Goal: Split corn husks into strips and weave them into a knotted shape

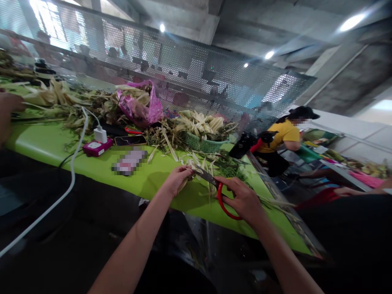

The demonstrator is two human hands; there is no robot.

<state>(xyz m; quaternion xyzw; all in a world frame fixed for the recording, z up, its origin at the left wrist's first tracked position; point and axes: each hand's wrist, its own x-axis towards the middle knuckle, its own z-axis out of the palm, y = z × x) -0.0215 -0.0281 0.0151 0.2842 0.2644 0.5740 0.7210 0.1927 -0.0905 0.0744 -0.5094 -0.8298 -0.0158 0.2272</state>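
Observation:
My right hand grips a pair of scissors by the red handles. Their dark blades point up and left, reaching my left hand. Pinched in the fingers of my left hand is a small pale strip, probably dried husk, right at the blade tips. Below and around both hands lie thin pale scraps and green stalks. Just behind them a green basket holds a heap of pale, dry husk pieces. Whether the blades are closed on the strip I cannot tell.
The green tabletop bears a pink plastic bag of husks, a phone, a magenta power block with a white cable. A perforated metal screen stands behind. Another person's hand is at left; a yellow-shirted person works at right.

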